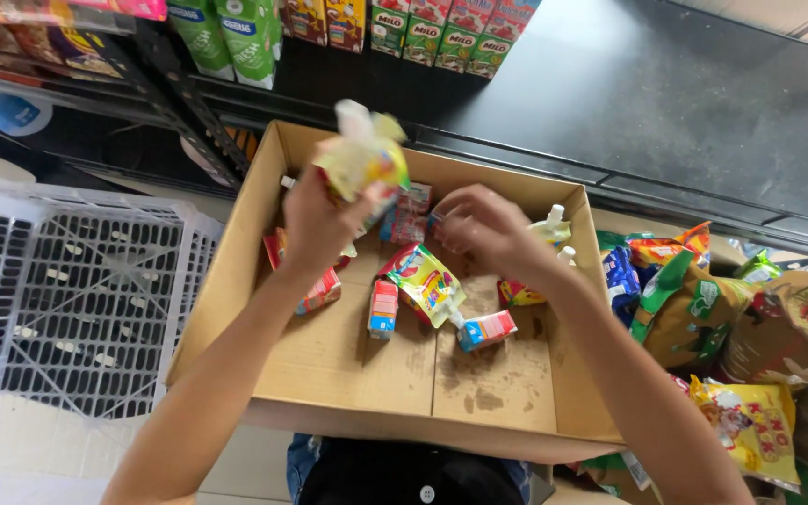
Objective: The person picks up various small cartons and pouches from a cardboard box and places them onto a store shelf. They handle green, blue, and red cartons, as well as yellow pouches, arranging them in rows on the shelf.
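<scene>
The yellow-green spouted drink pouch is sitting up in the air over the far left part of the open cardboard box, its long axis running upward from the palm with the white cap end pointing toward the far shelf, and the left hand is gripping it from below, fingers wrapped and clamped on its lower half. The pouch is blurring, so its print is hard to make out. The right hand is hovering low over the far middle of the box, fingers curled together, just beside a small red-and-blue drink carton and a white-capped pouch standing at the far right wall; whether those fingers are pinching anything I cannot tell, since the knuckles are hiding the tips. Lying flat on the box floor, nearer the person, are another yellow-green pouch and two small cartons, both closer to the right hand. Snack bags are crowding the right side, a white plastic crate is sitting left, and the shelf cartons are cut off at the top.
</scene>
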